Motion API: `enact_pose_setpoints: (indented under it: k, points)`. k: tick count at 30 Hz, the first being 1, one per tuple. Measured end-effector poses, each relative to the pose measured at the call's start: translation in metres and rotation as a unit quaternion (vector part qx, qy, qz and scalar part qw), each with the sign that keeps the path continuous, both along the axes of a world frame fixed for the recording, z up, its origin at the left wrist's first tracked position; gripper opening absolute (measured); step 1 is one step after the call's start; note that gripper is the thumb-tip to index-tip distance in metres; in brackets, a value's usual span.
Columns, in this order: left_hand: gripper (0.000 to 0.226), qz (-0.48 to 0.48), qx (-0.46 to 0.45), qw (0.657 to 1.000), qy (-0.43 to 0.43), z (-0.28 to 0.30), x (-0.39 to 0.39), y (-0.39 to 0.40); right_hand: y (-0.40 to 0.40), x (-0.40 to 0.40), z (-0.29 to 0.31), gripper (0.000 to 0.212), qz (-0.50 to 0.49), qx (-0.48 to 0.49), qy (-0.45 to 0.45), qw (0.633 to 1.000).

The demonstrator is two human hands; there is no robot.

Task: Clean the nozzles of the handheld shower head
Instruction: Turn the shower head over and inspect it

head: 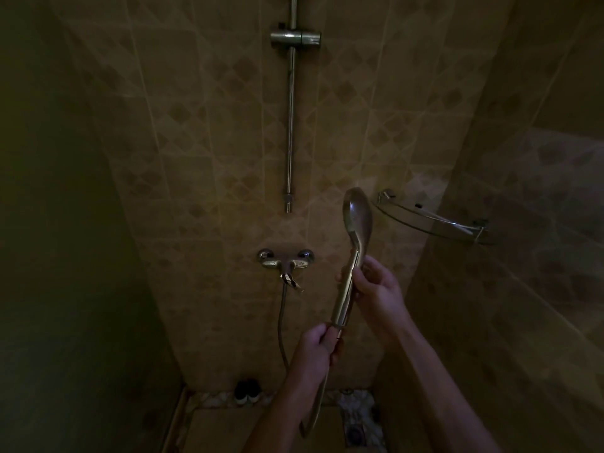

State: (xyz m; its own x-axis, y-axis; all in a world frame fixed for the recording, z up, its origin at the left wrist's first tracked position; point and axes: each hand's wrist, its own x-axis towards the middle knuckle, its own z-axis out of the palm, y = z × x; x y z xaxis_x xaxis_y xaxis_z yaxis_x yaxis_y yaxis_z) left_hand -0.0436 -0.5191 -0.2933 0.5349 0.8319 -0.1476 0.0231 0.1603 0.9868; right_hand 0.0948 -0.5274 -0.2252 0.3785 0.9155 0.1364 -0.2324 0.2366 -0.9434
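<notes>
Since your right hand (pixel 376 289) grips the mid-handle of the shower head (pixel 357 220) and your left hand (pixel 315 346) is curled round the handle's base where the hose (pixel 281 322) joins, you've got it held up off the wall bracket (pixel 295 38), just left of the shelf (pixel 434 220). Turn the nozzle face fully toward you (light's v. dim, so nozzles barely show). Keep the left hand clamped as anchor, then free the right to rub across the face w/ fingertips.
</notes>
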Motion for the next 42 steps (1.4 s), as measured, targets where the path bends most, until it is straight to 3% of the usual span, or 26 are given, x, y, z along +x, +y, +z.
enact_pose_setpoints:
  k: [6, 10, 16, 20, 25, 28, 32, 36, 42]
  points:
    - [0.022, 0.008, -0.008, 1.0, 0.002, 0.002, 0.003, -0.001, 0.002, -0.007, 0.003, 0.018, 0.029, 0.042, 0.121, 0.991]
    - [0.023, 0.009, 0.0, 1.0, -0.01, 0.003, 0.001, 0.001, 0.005, -0.008, 0.001, 0.038, -0.032, 0.016, 0.084, 0.996]
    - [0.021, -0.006, -0.018, 1.0, 0.001, -0.001, -0.002, 0.0, 0.002, -0.005, 0.002, 0.016, 0.007, 0.008, 0.069, 0.998]
    - [0.019, 0.004, -0.029, 1.0, -0.007, -0.003, 0.0, 0.002, 0.001, -0.011, 0.008, 0.021, 0.013, 0.007, 0.043, 0.999]
    - [0.017, 0.013, -0.032, 0.999, -0.016, -0.005, 0.003, 0.009, 0.003, -0.006, 0.01, 0.027, 0.059, 0.02, 0.109, 0.992]
    - [0.017, 0.019, -0.029, 0.999, -0.013, -0.004, 0.006, 0.015, 0.007, -0.004, 0.011, 0.017, 0.094, 0.04, 0.138, 0.985]
    - [0.018, 0.02, -0.01, 1.0, 0.006, -0.006, 0.006, 0.019, 0.015, -0.008, 0.009, 0.015, 0.031, 0.012, 0.07, 0.997]
    - [0.02, 0.016, -0.005, 1.0, 0.009, -0.006, 0.006, 0.024, 0.016, -0.002, 0.011, 0.026, 0.053, -0.012, 0.056, 0.997]
    - [0.021, 0.01, -0.015, 1.0, 0.019, -0.009, 0.009, 0.029, 0.02, 0.008, 0.011, 0.016, 0.043, -0.03, -0.022, 0.998]
